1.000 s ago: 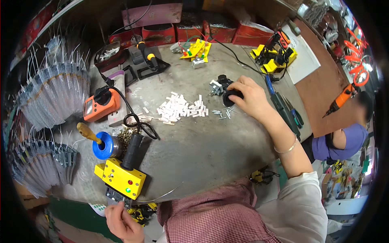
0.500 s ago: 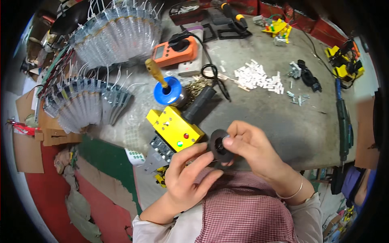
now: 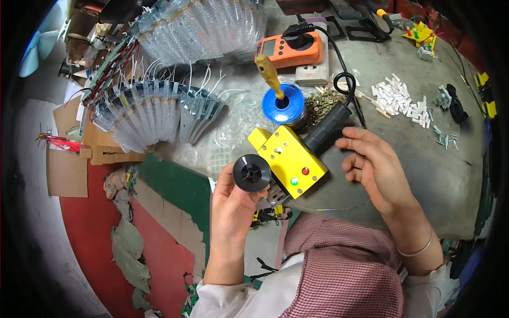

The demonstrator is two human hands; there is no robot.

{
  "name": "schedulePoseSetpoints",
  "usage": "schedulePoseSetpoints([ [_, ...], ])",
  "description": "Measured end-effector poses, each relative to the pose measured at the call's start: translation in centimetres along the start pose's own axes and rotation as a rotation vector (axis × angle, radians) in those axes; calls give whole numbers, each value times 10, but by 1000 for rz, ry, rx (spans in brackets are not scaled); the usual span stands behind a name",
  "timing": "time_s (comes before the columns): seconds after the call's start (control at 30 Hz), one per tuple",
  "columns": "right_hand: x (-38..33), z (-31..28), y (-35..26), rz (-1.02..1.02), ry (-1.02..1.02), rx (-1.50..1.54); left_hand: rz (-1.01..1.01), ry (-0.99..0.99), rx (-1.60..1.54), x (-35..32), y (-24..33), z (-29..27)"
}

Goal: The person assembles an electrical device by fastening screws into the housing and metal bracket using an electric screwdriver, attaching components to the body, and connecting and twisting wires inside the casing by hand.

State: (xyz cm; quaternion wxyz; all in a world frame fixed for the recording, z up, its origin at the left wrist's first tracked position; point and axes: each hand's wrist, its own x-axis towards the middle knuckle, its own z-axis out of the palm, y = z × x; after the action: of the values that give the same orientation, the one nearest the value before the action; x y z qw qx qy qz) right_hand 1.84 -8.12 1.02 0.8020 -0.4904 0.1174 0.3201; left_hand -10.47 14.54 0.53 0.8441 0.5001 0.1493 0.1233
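My left hand [image 3: 233, 204] holds a small black spool [image 3: 252, 173] upright, just left of a yellow box-shaped device [image 3: 289, 159] with a red and a green light. The device lies at the near edge of the grey round table [image 3: 419, 175] and has a black cylindrical handle [image 3: 327, 127] pointing away. My right hand [image 3: 374, 167] hovers over the table just right of the device, fingers loosely curled and apart, holding nothing.
A blue spool with a yellow-handled tool [image 3: 283, 103], an orange meter [image 3: 289, 50], scissors [image 3: 350, 90], white small parts [image 3: 400, 100] and metal bits [image 3: 442, 98] lie on the table. Bundles of clear bags with wires [image 3: 159, 111] fan out at left. Cardboard [image 3: 66, 172] lies on the red floor.
The black spool passed from my right hand into my left hand, which now holds it left of the yellow device. My right hand drew back to the right.
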Motion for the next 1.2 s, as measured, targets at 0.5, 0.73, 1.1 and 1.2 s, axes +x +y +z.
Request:
schedulePoseSetpoints([
  [0.5, 35, 25, 12, 33, -98, -105, -48, -60, -21, 11, 6, -24],
  [0.73, 37, 24, 18, -51, -126, -133, -94, 1, -8, 21, 12, -17],
  [1.1, 46, 19, 23, -137, -157, -126, -74, -25, 345, 31, 23, -11],
  [1.2, 47, 18, 24, -153, -156, -114, -30, -23, 430, 34, 26, -6],
])
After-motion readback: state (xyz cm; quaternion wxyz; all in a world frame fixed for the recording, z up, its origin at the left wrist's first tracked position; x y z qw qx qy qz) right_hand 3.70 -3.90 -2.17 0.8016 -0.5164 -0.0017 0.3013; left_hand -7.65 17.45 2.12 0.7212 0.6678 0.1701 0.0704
